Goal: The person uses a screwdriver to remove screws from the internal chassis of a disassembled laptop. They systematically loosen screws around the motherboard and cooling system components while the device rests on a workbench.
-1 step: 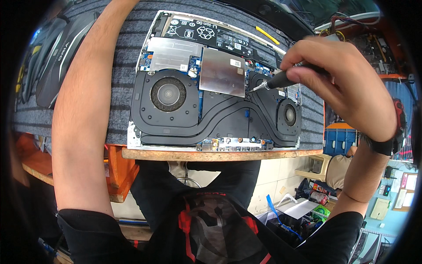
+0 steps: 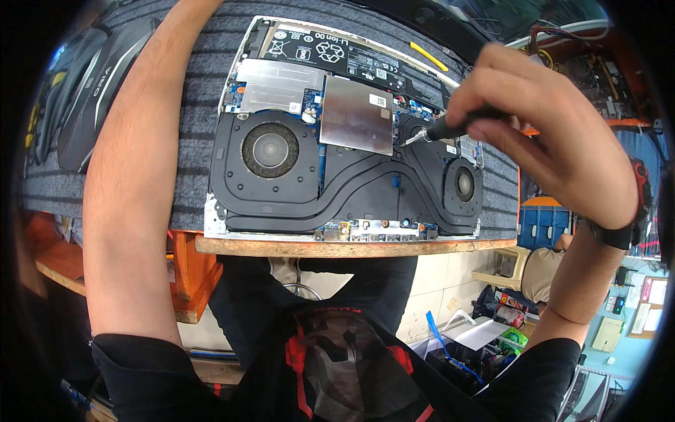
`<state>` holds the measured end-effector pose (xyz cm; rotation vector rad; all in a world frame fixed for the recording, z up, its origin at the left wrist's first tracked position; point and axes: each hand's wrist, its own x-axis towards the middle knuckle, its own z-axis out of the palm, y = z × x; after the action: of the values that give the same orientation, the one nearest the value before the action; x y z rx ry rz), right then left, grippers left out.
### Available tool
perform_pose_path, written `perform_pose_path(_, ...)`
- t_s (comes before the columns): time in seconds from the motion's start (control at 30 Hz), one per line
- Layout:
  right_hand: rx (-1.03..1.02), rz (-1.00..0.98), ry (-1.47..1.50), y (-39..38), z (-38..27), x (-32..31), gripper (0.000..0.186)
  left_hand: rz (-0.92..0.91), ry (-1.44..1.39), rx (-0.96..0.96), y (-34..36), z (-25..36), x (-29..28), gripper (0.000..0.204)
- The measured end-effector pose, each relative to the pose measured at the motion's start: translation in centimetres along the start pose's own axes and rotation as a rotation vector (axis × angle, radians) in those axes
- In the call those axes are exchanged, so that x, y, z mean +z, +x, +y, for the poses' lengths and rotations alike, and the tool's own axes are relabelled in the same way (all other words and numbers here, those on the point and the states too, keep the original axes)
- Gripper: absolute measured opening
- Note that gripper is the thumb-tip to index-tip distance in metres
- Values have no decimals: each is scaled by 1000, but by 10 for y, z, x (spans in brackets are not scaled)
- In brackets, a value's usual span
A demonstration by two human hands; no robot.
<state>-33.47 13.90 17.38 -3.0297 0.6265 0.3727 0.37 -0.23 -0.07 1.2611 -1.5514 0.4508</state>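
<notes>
An opened laptop (image 2: 351,190) lies on a grey striped mat, showing a black battery (image 2: 358,60), a silver plate (image 2: 355,116), black heat pipes and two fans (image 2: 270,150). My right hand (image 2: 534,119) grips a black screwdriver (image 2: 446,128), its metal tip down at the heatsink just right of the silver plate. My left forearm (image 2: 130,197) runs up beside the laptop's left side; the hand itself is past the top edge, out of sight. A small yellow tool (image 2: 427,55) rests behind the laptop.
A black bag-like item (image 2: 98,84) is at the far left. Open electronics (image 2: 583,77) crowd a shelf at the right. Below are the wooden bench edge (image 2: 351,247), my legs, and a cluttered floor (image 2: 478,344). Another person (image 2: 541,274) sits by a beige plastic chair at the lower right.
My right hand has shifted slightly, its knuckles a little higher, with the screwdriver tip staying at about the same spot. The laptop and my left arm look the same.
</notes>
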Motion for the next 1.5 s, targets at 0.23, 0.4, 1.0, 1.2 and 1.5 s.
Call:
perform_pose_path(0.23,118,-35,23,2,-5,-4,12,15,1,30,1,-2,0,15)
perform_pose_path(0.4,32,14,56,0,-6,0,12,7,5,-2,-1,2,0,15)
perform_pose_path(1.0,170,-102,162,0,-7,-10,15,-4,15,-30,0,4,1,18)
perform_pose_path(1.2,107,-14,98,-6,-5,-5,18,-12,22,-18,-1,1,-2,17)
perform_pose_path(1.5,228,88,151,-60,-48,-5,19,2,46,27,0,-1,-1,18)
